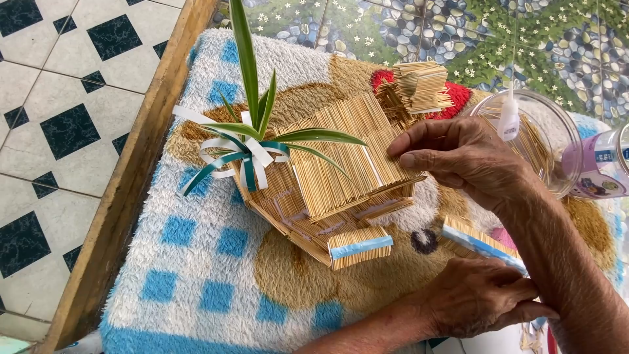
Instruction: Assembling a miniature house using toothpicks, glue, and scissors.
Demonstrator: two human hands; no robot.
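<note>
A small house of thin wooden sticks [327,177] stands on a fluffy mat [196,275]. A green plant with white and teal ribbon strips [249,144] rises from the house's left end. My right hand [458,160] reaches in from the right, fingers on top of the slanted roof and thumb at its edge, pinching it. My left hand [481,295] lies lower right, closed on a flat stick panel with a blue strip [478,241]. A short stick block with a blue strip [360,247] sits at the house's front.
A stack of stick panels [419,88] lies behind the house. A clear jar holding sticks [544,141], a white glue nozzle [509,118] and a pink-labelled bottle [599,164] are at the right. A wooden beam [131,190] borders the mat; tiled floor [59,118] lies to the left.
</note>
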